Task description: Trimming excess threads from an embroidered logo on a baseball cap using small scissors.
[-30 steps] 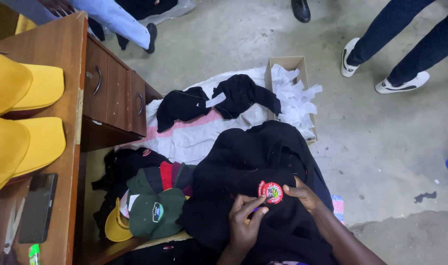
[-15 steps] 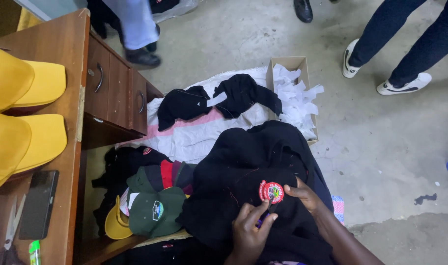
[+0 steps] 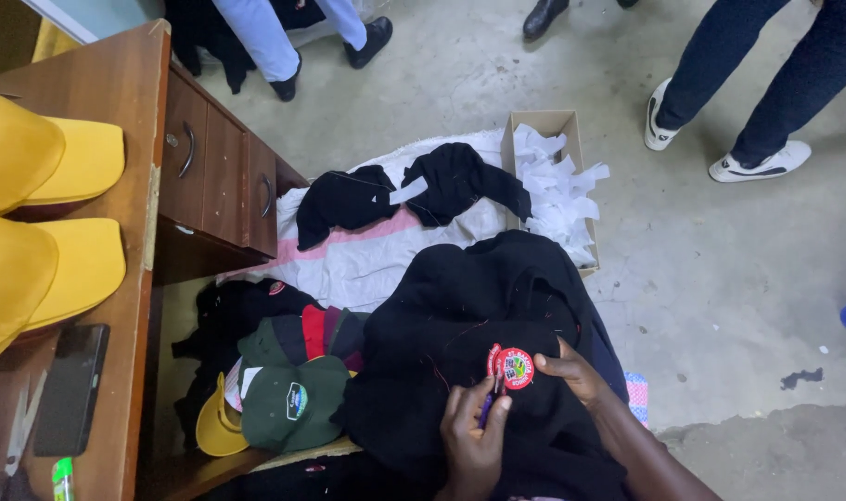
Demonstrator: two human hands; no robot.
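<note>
The left hand (image 3: 474, 436) is closed around a small purple tool (image 3: 488, 405) — too small to identify — its tip at the lower-left edge of the round red patch (image 3: 515, 367). The right hand (image 3: 576, 371) presses its fingertips on the right edge of the patch, pinning it to the black garment (image 3: 469, 325) heaped over the lap; this hand grips nothing. Loose red threads lie across the garment beside the patch. Risk, as judged: the tool tip sits close to the pinning fingers, and a slip on the bunched cloth could nick them or snag the fabric. Left of the patch lies a pile of green caps (image 3: 293, 399); further left, a wooden desk (image 3: 117, 278) carrying yellow caps (image 3: 43, 213). Beyond the patch — a cardboard box of white strips (image 3: 553, 176) on the floor, then other people's legs.
</note>
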